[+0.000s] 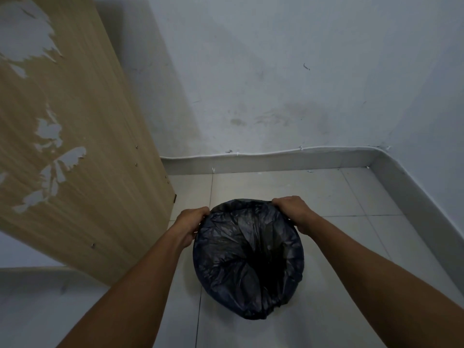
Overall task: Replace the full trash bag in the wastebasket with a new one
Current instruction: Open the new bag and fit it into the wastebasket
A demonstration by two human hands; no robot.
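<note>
A black trash bag lines a round wastebasket standing on the tiled floor, its edge folded over the rim so that the basket itself is hidden. The bag's inside looks dark and crumpled, with nothing visible in it. My left hand grips the bag's edge at the far-left side of the rim. My right hand grips the edge at the far-right side. Both arms reach in from the bottom of the view.
A wooden panel with peeling veneer stands close on the left. White walls meet in a corner at the back right, with a pale baseboard and a thin white cable along it. Pale floor tiles surround the basket.
</note>
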